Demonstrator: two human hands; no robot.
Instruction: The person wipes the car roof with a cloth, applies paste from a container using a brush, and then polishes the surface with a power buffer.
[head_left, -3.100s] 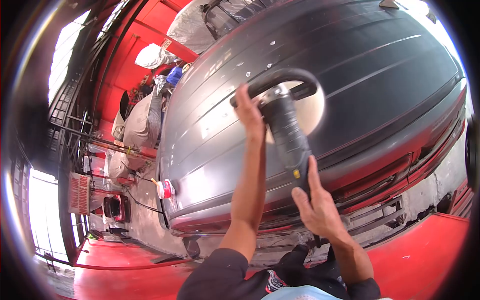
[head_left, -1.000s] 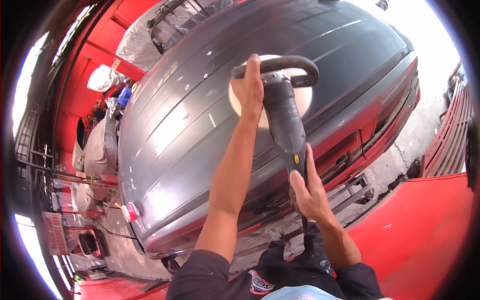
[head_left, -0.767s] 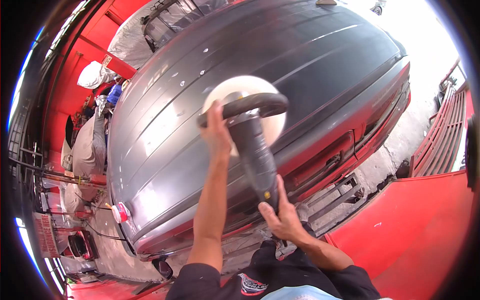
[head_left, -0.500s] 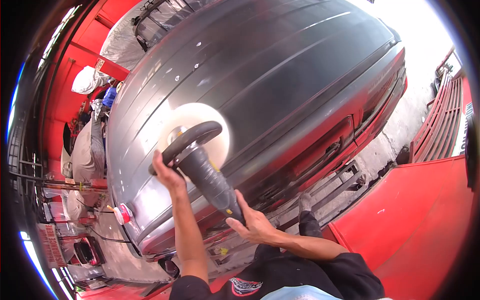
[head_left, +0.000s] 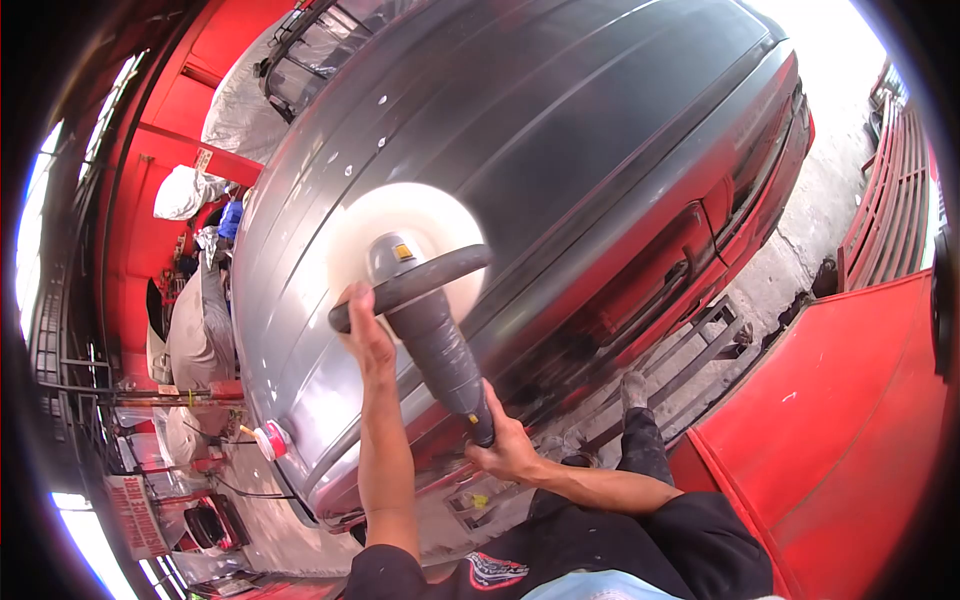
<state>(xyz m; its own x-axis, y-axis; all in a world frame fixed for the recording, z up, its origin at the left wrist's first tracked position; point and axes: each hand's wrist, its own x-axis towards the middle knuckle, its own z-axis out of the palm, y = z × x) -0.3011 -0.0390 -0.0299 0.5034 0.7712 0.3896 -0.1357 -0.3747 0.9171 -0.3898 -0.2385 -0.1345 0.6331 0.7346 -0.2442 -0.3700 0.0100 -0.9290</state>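
A dark polisher (head_left: 435,345) with a large white round pad (head_left: 400,215) lies over the grey ribbed roof (head_left: 540,130) of a vehicle, near its left end. My left hand (head_left: 370,330) is wrapped round the left end of the curved front handle. My right hand (head_left: 508,445) grips the rear end of the body, which is wound in wrinkled tape. The pad looks blurred, and its underside against the roof is hidden. Several small white spots mark the roof beyond the pad.
A small white and red tub (head_left: 272,440) sits at the roof's left corner. A red panel (head_left: 830,430) is at the lower right, beside a slatted bench (head_left: 890,210). Covered vehicles (head_left: 200,335) stand to the left. My foot rests by a metal frame (head_left: 690,365).
The polisher has shifted slightly right and turned, its front handle now lying flatter. More of the white pad shows. Both hands moved with it, and the camera view has shifted a little.
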